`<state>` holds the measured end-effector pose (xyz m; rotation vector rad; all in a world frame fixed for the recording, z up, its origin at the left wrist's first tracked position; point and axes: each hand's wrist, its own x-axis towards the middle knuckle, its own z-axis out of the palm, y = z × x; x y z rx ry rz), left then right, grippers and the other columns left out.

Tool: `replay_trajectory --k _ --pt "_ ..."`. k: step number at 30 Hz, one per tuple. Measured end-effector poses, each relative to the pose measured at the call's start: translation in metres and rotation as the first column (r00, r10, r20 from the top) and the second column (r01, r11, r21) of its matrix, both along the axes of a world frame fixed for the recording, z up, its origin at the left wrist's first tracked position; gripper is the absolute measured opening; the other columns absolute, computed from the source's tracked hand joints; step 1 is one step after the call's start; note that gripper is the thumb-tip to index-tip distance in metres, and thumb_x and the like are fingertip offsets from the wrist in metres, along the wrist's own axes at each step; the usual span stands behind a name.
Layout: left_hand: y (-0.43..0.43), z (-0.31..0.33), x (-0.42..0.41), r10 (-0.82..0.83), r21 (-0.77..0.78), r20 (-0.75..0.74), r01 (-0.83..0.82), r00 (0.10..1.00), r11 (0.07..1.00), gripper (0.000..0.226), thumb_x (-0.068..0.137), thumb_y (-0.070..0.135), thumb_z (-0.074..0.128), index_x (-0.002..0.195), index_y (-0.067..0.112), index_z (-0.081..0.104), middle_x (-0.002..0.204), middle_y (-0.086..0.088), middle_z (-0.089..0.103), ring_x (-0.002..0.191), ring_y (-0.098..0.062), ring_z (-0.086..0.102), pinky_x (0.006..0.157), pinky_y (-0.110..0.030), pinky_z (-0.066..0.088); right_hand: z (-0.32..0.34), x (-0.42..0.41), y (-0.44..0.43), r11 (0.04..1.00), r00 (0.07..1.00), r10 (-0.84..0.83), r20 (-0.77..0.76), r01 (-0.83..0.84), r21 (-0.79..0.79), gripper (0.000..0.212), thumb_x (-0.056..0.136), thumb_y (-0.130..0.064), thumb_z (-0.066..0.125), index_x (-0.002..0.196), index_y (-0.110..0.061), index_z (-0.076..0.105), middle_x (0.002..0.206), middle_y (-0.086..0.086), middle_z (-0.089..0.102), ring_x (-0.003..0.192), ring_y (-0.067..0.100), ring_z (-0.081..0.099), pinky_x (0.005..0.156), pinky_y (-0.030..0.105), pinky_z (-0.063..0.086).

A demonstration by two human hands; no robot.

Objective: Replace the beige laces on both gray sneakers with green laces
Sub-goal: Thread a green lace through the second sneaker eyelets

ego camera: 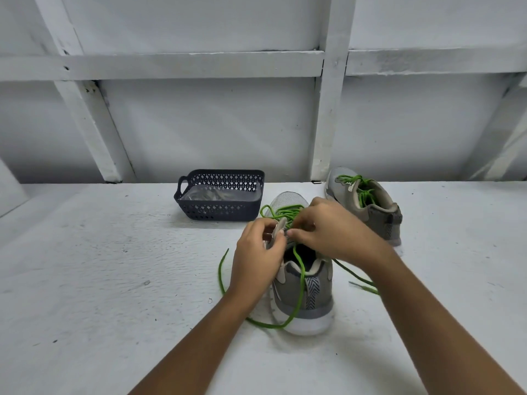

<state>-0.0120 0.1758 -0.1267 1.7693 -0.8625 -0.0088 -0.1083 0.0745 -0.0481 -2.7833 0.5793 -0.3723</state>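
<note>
Working at the top eyelets of the near sneaker [313,295], the right hand [333,232] pinches the green lace [299,263] in its grip, slack trailing heelward, while the left hand [256,255] pinches the tongue [278,231].

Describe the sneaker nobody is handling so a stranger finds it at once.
On the white table, look along the back edge by the wall, right of the dark basket. The far sneaker sits there alone with its green lace kept on top. Unlike it, the near sneaker is held by the left hand while the right hand pinches its trailing lace.
</note>
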Motion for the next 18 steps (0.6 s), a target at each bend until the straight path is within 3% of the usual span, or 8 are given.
replay_trajectory --k 3,5,9,13,18 --pt "0.0 0.0 0.0 -0.005 -0.011 0.004 0.005 1.0 1.0 0.011 0.089 0.025 0.06 0.099 0.02 0.062 0.097 0.006 0.062 0.089 -0.008 0.059 0.076 -0.032 0.052 -0.011 0.01 0.003 0.995 0.998 -0.06 0.025 0.062 -0.084 0.024 0.092 -0.033 0.054 0.106 -0.02 0.068 0.104 0.002 0.046 0.103 0.022 0.049 0.075 0.03 0.039" --pt "0.001 -0.001 0.0 -0.004 -0.013 0.0 0.004 1.0 1.0 0.011 0.089 0.025 0.06 0.099 0.021 0.062 0.097 0.006 0.062 0.09 -0.008 0.059 0.077 -0.031 0.052 -0.012 0.01 0.003 0.996 0.998 -0.044 0.042 0.047 -0.072 0.021 0.092 -0.027 0.053 0.102 -0.017 0.068 0.105 0.003 0.046 0.101 0.022 0.048 0.076 0.029 0.039" --pt "0.0 -0.001 -0.001 0.003 -0.021 -0.029 -0.004 1.0 1.0 0.012 0.09 0.026 0.06 0.101 0.023 0.058 0.098 0.006 0.063 0.09 -0.006 0.059 0.076 -0.026 0.051 0.0 -0.009 -0.002 0.976 0.994 0.06 0.096 -0.079 0.204 0.011 0.087 -0.021 0.061 0.077 -0.018 0.065 0.094 -0.001 0.048 0.088 0.016 0.052 0.076 0.026 0.043" --pt "0.001 0.001 -0.003 0.0 -0.017 -0.045 0.0 0.999 1.0 0.011 0.091 0.026 0.059 0.101 0.026 0.055 0.098 0.006 0.062 0.089 -0.004 0.059 0.073 -0.024 0.05 0.013 -0.036 -0.006 0.815 0.958 0.262 0.114 -0.283 0.505 0.019 0.083 -0.017 0.069 0.068 -0.028 0.069 0.086 -0.01 0.056 0.082 0.012 0.058 0.076 0.03 0.049" --pt "0.001 0.004 -0.004 -0.022 0.001 -0.013 0.022 1.0 1.0 0.011 0.091 0.024 0.056 0.102 0.028 0.056 0.1 0.006 0.06 0.089 -0.001 0.057 0.073 -0.022 0.049 0.013 -0.045 -0.006 0.758 0.93 0.352 0.111 -0.352 0.549 0.008 0.075 -0.033 0.066 0.067 -0.033 0.068 0.081 -0.02 0.054 0.081 0.007 0.054 0.074 0.03 0.044"
